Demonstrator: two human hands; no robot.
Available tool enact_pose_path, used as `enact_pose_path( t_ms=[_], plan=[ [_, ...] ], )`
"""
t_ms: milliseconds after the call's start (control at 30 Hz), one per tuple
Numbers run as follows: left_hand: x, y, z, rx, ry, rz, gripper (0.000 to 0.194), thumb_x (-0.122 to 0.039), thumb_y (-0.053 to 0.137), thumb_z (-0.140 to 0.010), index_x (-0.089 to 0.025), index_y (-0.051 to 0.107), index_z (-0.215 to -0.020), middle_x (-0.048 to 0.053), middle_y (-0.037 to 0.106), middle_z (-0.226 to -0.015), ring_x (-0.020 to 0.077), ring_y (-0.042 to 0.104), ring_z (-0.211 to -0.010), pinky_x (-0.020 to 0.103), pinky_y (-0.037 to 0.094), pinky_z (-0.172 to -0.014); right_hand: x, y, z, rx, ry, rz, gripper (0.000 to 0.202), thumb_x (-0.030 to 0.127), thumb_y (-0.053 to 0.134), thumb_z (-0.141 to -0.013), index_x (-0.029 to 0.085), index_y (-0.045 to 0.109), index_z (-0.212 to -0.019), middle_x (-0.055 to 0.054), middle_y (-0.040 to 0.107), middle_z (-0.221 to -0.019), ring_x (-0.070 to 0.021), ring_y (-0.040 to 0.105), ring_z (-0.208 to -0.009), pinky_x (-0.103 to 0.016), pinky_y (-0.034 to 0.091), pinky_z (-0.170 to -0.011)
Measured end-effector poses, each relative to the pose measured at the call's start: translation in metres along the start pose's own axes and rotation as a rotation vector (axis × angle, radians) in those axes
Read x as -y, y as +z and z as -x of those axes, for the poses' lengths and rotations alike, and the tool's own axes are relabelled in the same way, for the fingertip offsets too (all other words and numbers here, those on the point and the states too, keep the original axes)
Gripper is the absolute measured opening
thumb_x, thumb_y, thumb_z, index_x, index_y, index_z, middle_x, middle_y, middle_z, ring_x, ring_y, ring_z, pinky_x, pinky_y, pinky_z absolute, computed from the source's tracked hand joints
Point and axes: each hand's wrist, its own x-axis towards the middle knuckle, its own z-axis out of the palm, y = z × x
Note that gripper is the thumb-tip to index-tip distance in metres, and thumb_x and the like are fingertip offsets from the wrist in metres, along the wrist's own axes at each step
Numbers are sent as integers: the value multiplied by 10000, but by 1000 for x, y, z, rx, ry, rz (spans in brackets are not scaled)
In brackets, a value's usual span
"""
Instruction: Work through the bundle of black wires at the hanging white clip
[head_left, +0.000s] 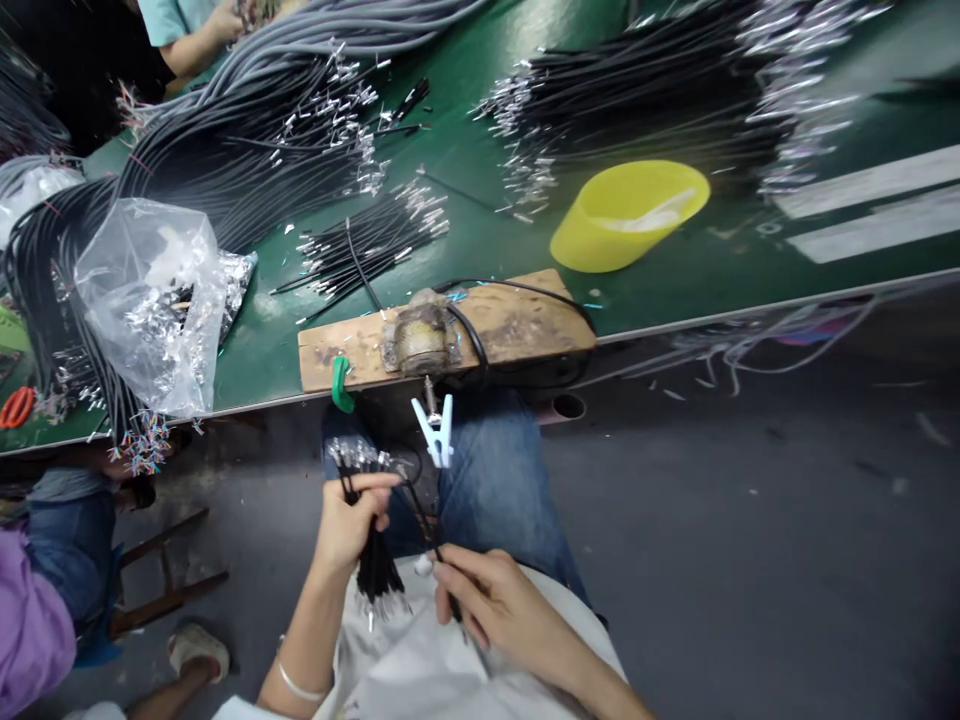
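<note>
My left hand (346,525) is closed around a bundle of short black cables (379,572), with silvery ends showing above and below the fist. Its index finger points out toward a single black cable (421,512). Over my lap, my right hand (491,603) pinches the lower part of that cable between thumb and fingers. A small white piece (424,565) sits at those fingertips; I cannot tell what it is. Just beyond both hands, a light blue clothespin (436,435) hangs from the shaft of a small motor (421,338).
The motor sits on a wooden board (525,312) at the edge of the green table (495,240), beside a green clamp (341,385). Behind lie cable piles (375,245), a yellow container (600,235) and a plastic bag (150,300). Another person's arm (195,50) rests at the far left.
</note>
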Motion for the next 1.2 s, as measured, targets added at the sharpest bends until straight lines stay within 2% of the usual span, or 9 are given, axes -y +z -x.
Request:
enact_pose_path(
  t_ms=[200, 367, 500, 600, 700, 800, 933, 1067, 1200],
  plan=[
    [15, 10, 14, 182, -16, -99, 197, -273, 543, -861, -90, 595, -808, -26, 570, -660, 48, 486, -468, 175, 421, -435, 2, 5, -7, -49, -128, 188, 411, 329, 383, -888, 207, 449, -501, 27, 517, -411, -103, 435, -349, -232, 336, -419],
    [7, 5, 17, 260, 14, -152, 214, -265, 552, -856, -98, 583, -726, -51, 518, -566, 51, 475, -454, 187, 432, -459, 21, -19, -18, -378, -338, 213, 268, 359, 530, -822, 178, 661, -675, -8, 546, -546, -134, 481, -497, -252, 350, -476],
    [5, 8, 22, 314, 18, -173, 233, -270, 570, -843, -98, 582, -687, -41, 558, -581, 66, 528, -489, 206, 469, -497, 34, -29, -33, -344, -406, 111, 269, 389, 577, -791, 165, 659, -666, 0, 499, -567, -120, 433, -500, -251, 333, -462],
    [5, 13, 24, 273, 29, -182, 217, -281, 575, -840, -97, 598, -728, -49, 548, -549, 62, 515, -457, 203, 459, -481, 37, -27, -36, -351, -440, 140, 264, 319, 562, -803, 174, 592, -584, 15, 463, -539, -115, 420, -494, -252, 321, -467],
    [6, 18, 25, 162, 59, -197, 190, -288, 615, -808, -100, 607, -784, -78, 495, -498, 41, 434, -388, 178, 393, -415, 37, -20, -35, -482, -505, 243, 297, 229, 542, -805, 188, 501, -514, 26, 416, -519, -116, 406, -496, -255, 316, -478],
    [4, 22, 26, 95, 95, -210, 204, -305, 628, -794, -104, 602, -777, -88, 456, -475, 37, 404, -377, 174, 362, -402, 35, -14, -36, -579, -581, 203, 249, 195, 516, -820, 192, 529, -571, 4, 473, -570, -135, 462, -550, -261, 357, -509],
    [-5, 25, 25, 108, 131, -216, 281, -366, 604, -803, -102, 598, -708, -72, 464, -473, 45, 418, -394, 191, 376, -429, 28, -15, -40, -464, -608, -17, 182, 230, 516, -838, 184, 608, -687, -24, 555, -648, -148, 514, -601, -267, 397, -537],
    [-14, 25, 25, 140, 130, -218, 327, -405, 616, -778, -95, 640, -679, -46, 490, -459, 53, 419, -406, 203, 355, -436, 23, -24, -43, -277, -492, -221, 245, 339, 501, -862, 180, 627, -724, -19, 545, -655, -144, 512, -614, -270, 412, -571],
    [-16, 25, 25, 124, 102, -202, 339, -414, 653, -734, -86, 680, -651, -16, 487, -418, 61, 397, -388, 220, 314, -413, 28, -31, -42, -246, -495, -203, 195, 346, 546, -834, 179, 625, -770, -31, 558, -730, -144, 523, -659, -258, 415, -577]
  ],
)
